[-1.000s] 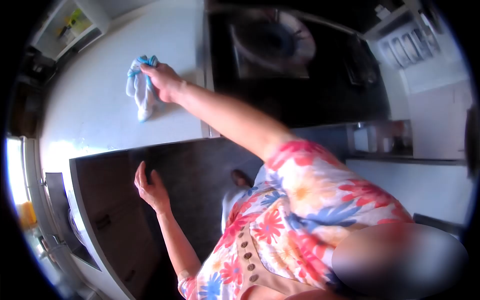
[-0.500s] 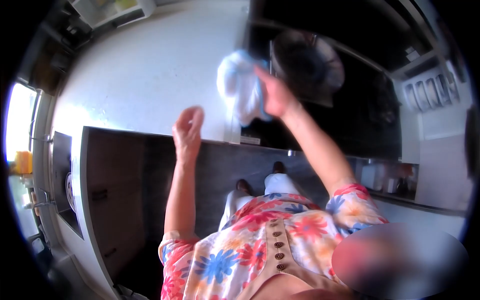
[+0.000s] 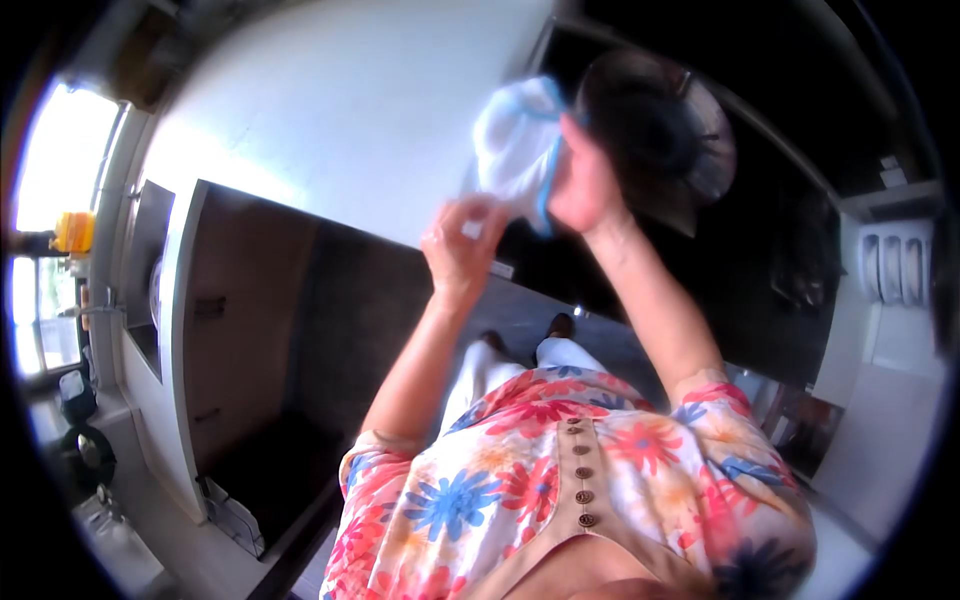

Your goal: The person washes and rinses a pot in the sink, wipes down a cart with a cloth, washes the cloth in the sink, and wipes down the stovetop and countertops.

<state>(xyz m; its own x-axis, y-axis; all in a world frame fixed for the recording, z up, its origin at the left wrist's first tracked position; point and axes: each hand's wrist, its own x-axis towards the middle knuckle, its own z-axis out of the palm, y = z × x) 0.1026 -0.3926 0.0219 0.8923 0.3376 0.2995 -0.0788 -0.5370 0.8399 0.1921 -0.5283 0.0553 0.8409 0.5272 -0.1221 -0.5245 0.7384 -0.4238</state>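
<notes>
A white cloth with a blue border (image 3: 512, 145), blurred by motion, hangs bunched over the corner where the white counter meets the dark cooktop. My right hand (image 3: 590, 185) grips it along its right side, the thumb pointing up. My left hand (image 3: 462, 250) is just below and left of the cloth, with its thumb and fingers curled into a pinch. Its fingertips come up to the cloth's lower edge; whether they hold it, I cannot make out.
The white counter (image 3: 340, 110) stretches to the left. A round dark pan (image 3: 655, 125) sits on the black cooktop (image 3: 740, 260). Below the counter is a brown drawer cabinet (image 3: 250, 290). A yellow object (image 3: 75, 232) stands by the window at far left.
My left hand has moved right and up to the cloth. My right hand and the cloth have shifted slightly right in view, and the whole view has turned a little.
</notes>
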